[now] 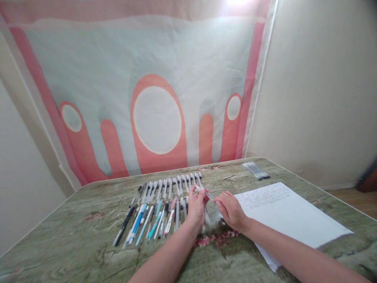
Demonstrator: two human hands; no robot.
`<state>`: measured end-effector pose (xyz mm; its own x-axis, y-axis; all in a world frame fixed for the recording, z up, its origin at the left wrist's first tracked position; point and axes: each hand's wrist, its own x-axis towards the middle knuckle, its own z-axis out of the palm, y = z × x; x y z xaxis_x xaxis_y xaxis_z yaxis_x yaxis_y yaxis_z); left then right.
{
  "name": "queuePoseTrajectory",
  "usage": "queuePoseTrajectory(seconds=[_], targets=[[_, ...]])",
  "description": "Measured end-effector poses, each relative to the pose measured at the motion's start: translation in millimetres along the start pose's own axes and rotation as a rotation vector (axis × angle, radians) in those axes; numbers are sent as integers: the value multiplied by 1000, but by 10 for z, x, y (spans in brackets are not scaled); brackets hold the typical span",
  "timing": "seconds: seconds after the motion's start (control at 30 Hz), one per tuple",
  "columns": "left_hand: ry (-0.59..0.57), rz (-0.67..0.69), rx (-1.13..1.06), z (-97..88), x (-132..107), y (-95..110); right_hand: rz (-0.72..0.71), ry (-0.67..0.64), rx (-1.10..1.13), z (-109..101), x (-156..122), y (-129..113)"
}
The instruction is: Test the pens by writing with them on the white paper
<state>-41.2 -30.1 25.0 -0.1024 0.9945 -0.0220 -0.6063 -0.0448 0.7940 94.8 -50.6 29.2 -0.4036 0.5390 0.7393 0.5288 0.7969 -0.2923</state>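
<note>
Both my hands meet above the table, pinching one thin pen (pixel 207 193) between them. My left hand (pixel 196 206) grips its left, white-capped end with closed fingers. My right hand (pixel 231 209) holds the other end with fingers curled. Just beyond and left of my hands lies a row of white pens (pixel 171 185) laid side by side. Nearer me, left of my left hand, lies a second row of mixed pens (pixel 150 221) in blue, teal, black and pink.
A white sheet of paper (pixel 294 218) with handwriting along its far edge lies right of my hands. A small bundle of thin dark refills (pixel 255 170) lies at the table's far right corner. A pink and pale blue cloth (pixel 153 90) hangs behind the green patterned table (pixel 73 243).
</note>
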Motion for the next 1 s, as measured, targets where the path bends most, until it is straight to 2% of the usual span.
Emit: queuePoseTrajectory(seconds=[0.17,0.43,0.63,0.83,1.0], targets=[[-63,-16,100,67,-118,2,-37,-4,-26,37,-33,13],[-107,21,147,39,-95,22,-82,-22,-55,68,-86,50],[-97,19,135,61,-83,52,-88,-17,-48,57,-37,19],[-4,151,183,19,-19,109,107,-44,-45,11,105,-41],[5,179,231,3,22,132,250,-116,-32,-24,141,142]])
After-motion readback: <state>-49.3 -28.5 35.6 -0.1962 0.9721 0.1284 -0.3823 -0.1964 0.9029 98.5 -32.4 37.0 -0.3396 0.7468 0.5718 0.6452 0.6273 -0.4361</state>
